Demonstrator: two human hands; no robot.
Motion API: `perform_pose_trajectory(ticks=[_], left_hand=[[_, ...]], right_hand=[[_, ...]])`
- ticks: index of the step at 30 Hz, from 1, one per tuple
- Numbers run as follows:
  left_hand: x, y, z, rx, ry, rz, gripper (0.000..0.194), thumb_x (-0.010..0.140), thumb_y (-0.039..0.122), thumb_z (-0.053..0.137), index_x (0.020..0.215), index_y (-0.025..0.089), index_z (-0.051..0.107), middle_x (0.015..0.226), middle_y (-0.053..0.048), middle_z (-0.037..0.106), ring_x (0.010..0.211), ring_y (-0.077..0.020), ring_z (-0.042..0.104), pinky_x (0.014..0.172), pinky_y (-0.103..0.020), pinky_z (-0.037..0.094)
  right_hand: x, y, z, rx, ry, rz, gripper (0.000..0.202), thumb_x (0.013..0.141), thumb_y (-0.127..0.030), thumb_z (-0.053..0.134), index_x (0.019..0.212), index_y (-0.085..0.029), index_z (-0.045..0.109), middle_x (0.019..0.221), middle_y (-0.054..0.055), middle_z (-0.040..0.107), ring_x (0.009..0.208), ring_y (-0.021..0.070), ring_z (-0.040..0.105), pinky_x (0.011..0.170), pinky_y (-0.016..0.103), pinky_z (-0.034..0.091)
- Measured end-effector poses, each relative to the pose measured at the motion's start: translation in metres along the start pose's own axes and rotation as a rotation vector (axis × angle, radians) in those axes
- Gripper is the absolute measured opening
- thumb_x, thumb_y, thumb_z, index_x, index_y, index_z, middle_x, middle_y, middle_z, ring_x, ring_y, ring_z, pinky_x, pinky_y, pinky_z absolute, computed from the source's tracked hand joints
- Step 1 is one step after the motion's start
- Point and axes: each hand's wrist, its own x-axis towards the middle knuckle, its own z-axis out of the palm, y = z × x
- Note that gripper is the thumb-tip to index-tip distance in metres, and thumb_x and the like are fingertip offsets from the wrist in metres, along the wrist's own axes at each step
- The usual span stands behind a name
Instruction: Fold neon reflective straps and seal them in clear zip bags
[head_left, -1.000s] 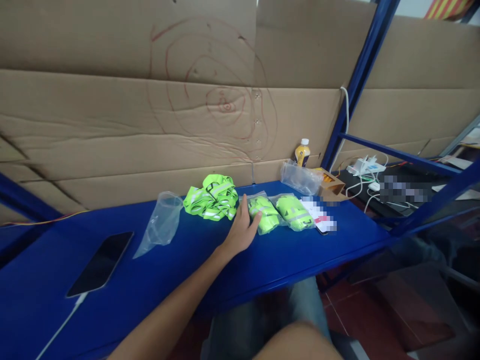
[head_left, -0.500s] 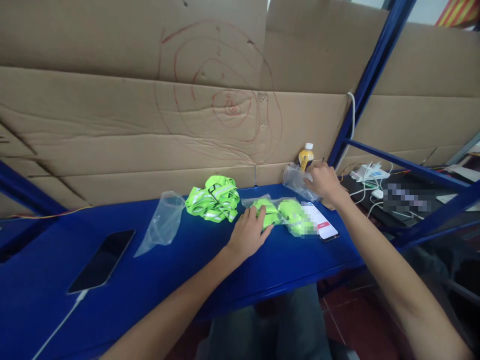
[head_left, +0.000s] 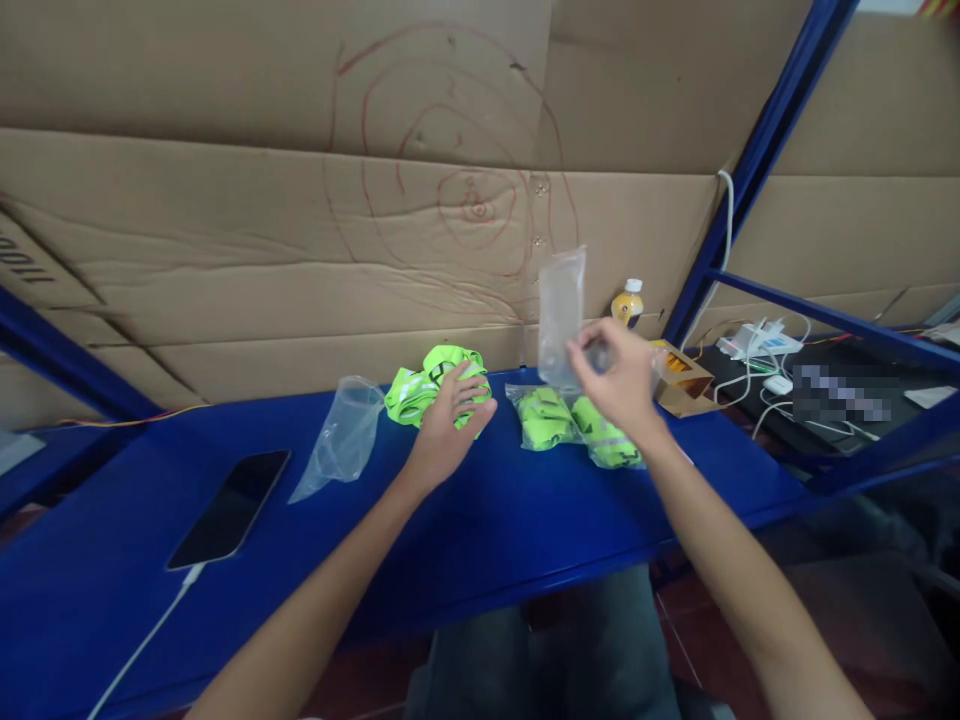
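Observation:
My right hand [head_left: 621, 378] pinches a clear plastic bag [head_left: 561, 310] by its lower edge and holds it up above the shelf. Fingers apart, my left hand [head_left: 450, 425] is over a loose bundle of neon-green reflective straps [head_left: 412, 393]; whether it touches them I cannot tell. Left of the bundle lies another clear plastic bag [head_left: 341, 435]. Two packed bags sit side by side near the middle: one bag of green straps [head_left: 545, 418] and a second bag of green straps [head_left: 609, 440], partly behind my right forearm.
A dark phone [head_left: 229, 510] with a white cable lies at the left on the blue shelf [head_left: 480, 540]. Behind my right hand stand a yellow bottle [head_left: 628, 300] and an open cardboard box [head_left: 681, 382]. A blue metal post [head_left: 757, 170] rises at the right, with tangled white cables beyond.
My right hand has lifted the clear bag from beside the bottle and brought it left. My left hand has moved from the packed bags to the loose green straps.

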Motion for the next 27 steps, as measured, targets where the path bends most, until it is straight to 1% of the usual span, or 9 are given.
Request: perform_pose_trajectory(ticks=[3,7,9,11,13,15,19,23,27], left_hand=[[0.006,0.01,-0.017,-0.246,-0.003,0.013,0.106,0.084,0.069,0.08,0.164,0.026,0.025,0.16,-0.021,0.049,0.141,-0.032,0.059,0.114,-0.048,0.052],[0.008,0.019,-0.04,-0.219,0.09,0.032,0.085,0.076,0.06,0.089,0.143,0.02,0.056,0.136,-0.015,0.067,0.128,-0.0325,0.066,0.112,-0.049,0.054],[0.008,0.022,-0.048,-0.147,0.174,0.038,0.082,0.075,0.054,0.091,0.142,0.021,0.057,0.129,-0.012,0.07,0.12,-0.0314,0.069,0.109,-0.051,0.056],[0.007,0.024,-0.051,-0.084,0.219,0.091,0.089,0.077,0.052,0.09,0.151,0.022,0.05,0.136,-0.013,0.066,0.123,-0.0312,0.068,0.11,-0.051,0.055],[0.006,0.027,-0.05,0.015,0.149,0.169,0.097,0.079,0.05,0.088,0.159,0.023,0.041,0.149,-0.015,0.058,0.133,-0.0324,0.061,0.115,-0.052,0.051],[0.004,0.029,-0.049,0.2,0.005,0.235,0.106,0.077,0.047,0.089,0.164,0.025,0.033,0.156,-0.016,0.051,0.141,-0.0351,0.054,0.119,-0.055,0.046],[-0.004,0.032,-0.047,0.504,-0.144,0.269,0.116,0.076,0.045,0.088,0.169,0.027,0.021,0.154,-0.016,0.047,0.141,-0.0373,0.048,0.12,-0.058,0.042],[-0.012,0.037,-0.04,0.679,-0.232,0.321,0.122,0.073,0.045,0.088,0.171,0.023,0.018,0.145,-0.016,0.048,0.134,-0.0382,0.048,0.117,-0.057,0.042],[-0.02,0.041,-0.026,0.918,-0.25,0.4,0.116,0.079,0.049,0.082,0.171,0.018,0.019,0.136,-0.018,0.053,0.126,-0.0409,0.049,0.116,-0.062,0.038]], right_hand=[[-0.022,-0.058,0.04,0.049,-0.111,-0.209,0.015,0.099,-0.023,0.062,0.084,-0.021,0.061,0.085,0.004,0.07,0.089,0.0213,0.063,0.085,0.038,0.047],[-0.048,-0.089,0.078,0.212,-0.333,-0.414,0.012,0.103,-0.029,0.062,0.103,-0.018,0.068,0.109,0.012,0.073,0.109,0.0259,0.064,0.097,0.042,0.051],[-0.051,-0.088,0.085,0.373,-0.41,-0.369,0.022,0.101,-0.035,0.067,0.117,-0.019,0.067,0.121,0.012,0.073,0.119,0.0256,0.064,0.106,0.044,0.051],[-0.05,-0.083,0.085,0.528,-0.387,-0.221,0.023,0.101,-0.034,0.069,0.12,-0.021,0.067,0.122,0.01,0.074,0.117,0.0226,0.067,0.105,0.041,0.053],[-0.048,-0.077,0.08,0.635,-0.285,-0.019,0.019,0.103,-0.03,0.065,0.119,-0.021,0.067,0.114,0.009,0.075,0.101,0.0186,0.07,0.092,0.035,0.056],[-0.046,-0.071,0.072,0.697,-0.238,0.099,0.025,0.103,-0.03,0.064,0.126,-0.021,0.066,0.107,0.007,0.073,0.086,0.0158,0.067,0.08,0.031,0.056],[-0.047,-0.062,0.059,0.641,-0.389,-0.008,0.039,0.092,-0.02,0.068,0.131,-0.023,0.065,0.088,0.0,0.067,0.074,0.0152,0.06,0.075,0.03,0.051],[-0.048,-0.049,0.059,0.457,-0.574,-0.071,0.032,0.078,-0.01,0.065,0.108,-0.019,0.07,0.088,0.002,0.069,0.075,0.017,0.06,0.073,0.029,0.045],[-0.049,-0.039,0.064,0.37,-0.697,-0.043,0.023,0.075,-0.009,0.061,0.094,-0.017,0.071,0.081,0.002,0.07,0.072,0.0176,0.059,0.072,0.027,0.042]])
